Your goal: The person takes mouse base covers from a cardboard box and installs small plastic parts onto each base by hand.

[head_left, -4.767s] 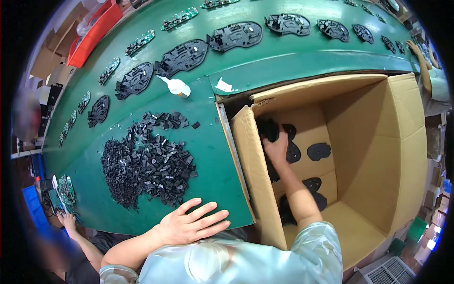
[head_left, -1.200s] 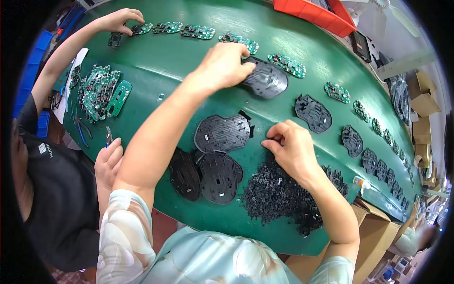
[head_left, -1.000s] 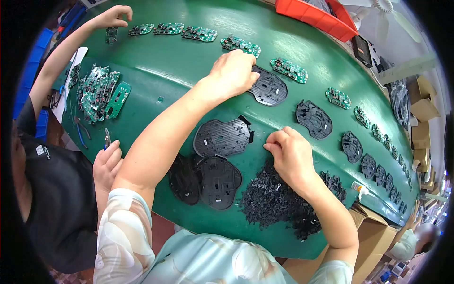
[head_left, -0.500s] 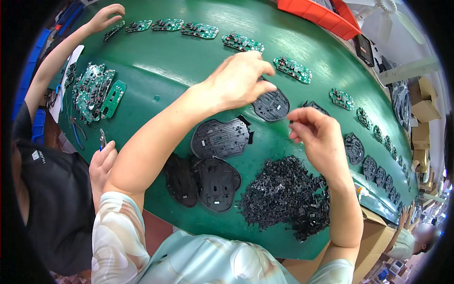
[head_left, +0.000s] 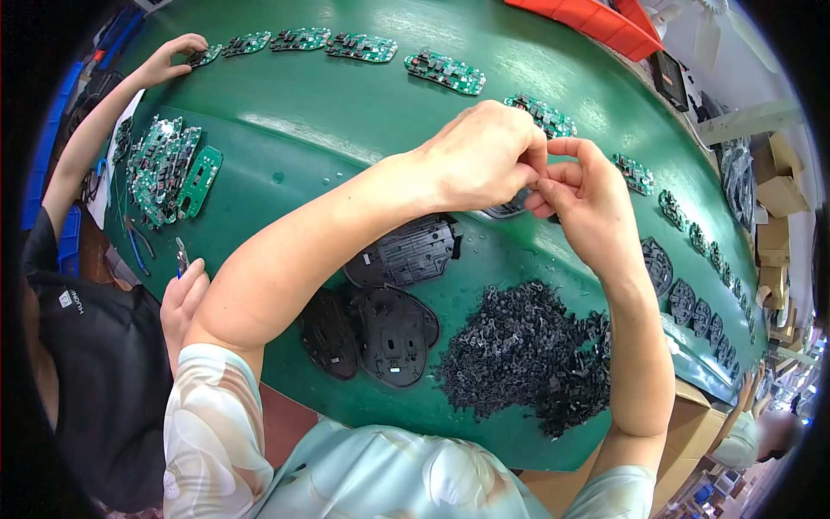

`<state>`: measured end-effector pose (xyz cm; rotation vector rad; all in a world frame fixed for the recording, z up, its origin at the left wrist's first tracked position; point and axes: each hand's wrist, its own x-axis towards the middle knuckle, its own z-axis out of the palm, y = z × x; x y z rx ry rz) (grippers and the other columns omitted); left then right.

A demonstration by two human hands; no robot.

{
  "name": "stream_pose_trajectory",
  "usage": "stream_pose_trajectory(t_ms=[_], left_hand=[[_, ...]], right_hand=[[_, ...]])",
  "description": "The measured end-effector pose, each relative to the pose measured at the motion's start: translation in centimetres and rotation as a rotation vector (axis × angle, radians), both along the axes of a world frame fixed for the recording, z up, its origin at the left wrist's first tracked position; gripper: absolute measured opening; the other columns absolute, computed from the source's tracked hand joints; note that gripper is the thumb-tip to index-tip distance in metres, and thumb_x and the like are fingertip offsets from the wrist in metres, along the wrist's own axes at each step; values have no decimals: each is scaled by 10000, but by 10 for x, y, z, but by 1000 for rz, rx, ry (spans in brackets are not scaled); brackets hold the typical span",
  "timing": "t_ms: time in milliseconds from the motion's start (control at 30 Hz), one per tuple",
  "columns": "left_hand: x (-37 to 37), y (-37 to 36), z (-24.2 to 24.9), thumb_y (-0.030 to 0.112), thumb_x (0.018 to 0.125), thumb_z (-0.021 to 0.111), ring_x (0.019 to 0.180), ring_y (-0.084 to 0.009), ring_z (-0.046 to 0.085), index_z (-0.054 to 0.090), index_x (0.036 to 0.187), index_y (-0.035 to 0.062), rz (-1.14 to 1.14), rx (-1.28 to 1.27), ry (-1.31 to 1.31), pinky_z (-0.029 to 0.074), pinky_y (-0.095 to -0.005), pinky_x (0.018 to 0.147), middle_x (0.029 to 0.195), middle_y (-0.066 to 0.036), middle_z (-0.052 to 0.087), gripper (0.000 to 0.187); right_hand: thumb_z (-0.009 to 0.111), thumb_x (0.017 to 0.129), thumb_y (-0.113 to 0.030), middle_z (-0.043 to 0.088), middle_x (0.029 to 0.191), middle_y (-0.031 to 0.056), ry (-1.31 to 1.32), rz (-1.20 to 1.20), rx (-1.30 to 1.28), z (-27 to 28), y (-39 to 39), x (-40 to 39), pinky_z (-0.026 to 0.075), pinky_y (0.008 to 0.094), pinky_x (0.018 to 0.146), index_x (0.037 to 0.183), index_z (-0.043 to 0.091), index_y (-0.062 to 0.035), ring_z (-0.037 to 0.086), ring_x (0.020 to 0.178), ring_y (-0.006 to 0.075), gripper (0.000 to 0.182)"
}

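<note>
My left hand (head_left: 493, 160) and my right hand (head_left: 588, 186) meet above the green table, thumbs and fingertips pinched together. A tiny dark part showed in my right fingertips a moment ago; the fingers now hide it. Under my hands, a black plastic shell (head_left: 506, 208) is mostly covered. Close by lies a ribbed black shell (head_left: 406, 251), with a smooth-edged black shell (head_left: 393, 337) and a darker shell (head_left: 330, 337) nearer my body. A heap of small black plastic parts (head_left: 510, 355) lies below my right hand. Just behind my hands is a green circuit board (head_left: 545, 117).
Circuit boards (head_left: 445, 73) form a curved row along the green table (head_left: 294, 216). More shells (head_left: 681, 300) line the right. At left, a co-worker's hand (head_left: 173, 60) touches a board; their other hand (head_left: 183, 298) holds cutters. Boards (head_left: 160, 173) are piled nearby; an orange bin (head_left: 596, 26) stands behind.
My left hand has moved right and closed, meeting my right hand, which has risen slightly. The co-worker's far hand has come down onto the end board.
</note>
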<state>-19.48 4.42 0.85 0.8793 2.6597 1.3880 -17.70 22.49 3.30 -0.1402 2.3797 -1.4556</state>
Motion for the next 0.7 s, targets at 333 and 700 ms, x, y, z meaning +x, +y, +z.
stream_pose_trajectory(t_ms=[333, 700], left_hand=[[-28, 14, -24, 93, 737, 703, 920, -282, 665, 732, 770, 62, 27, -342, -26, 417, -470, 836, 870, -101, 691, 54], [-36, 35, -24, 30, 661, 658, 869, -302, 692, 750, 703, 67, 139, -472, -181, 394, -475, 818, 774, -128, 721, 107]], right_hand=[[753, 792, -84, 644, 1185, 157, 483, 1, 507, -17, 22, -8, 494, 399, 945, 1089, 651, -25, 598, 1121, 336, 319], [772, 766, -94, 608, 1252, 152, 460, 35, 494, -37, 25, -12, 428, 432, 1022, 1060, 668, -30, 537, 1195, 339, 318]])
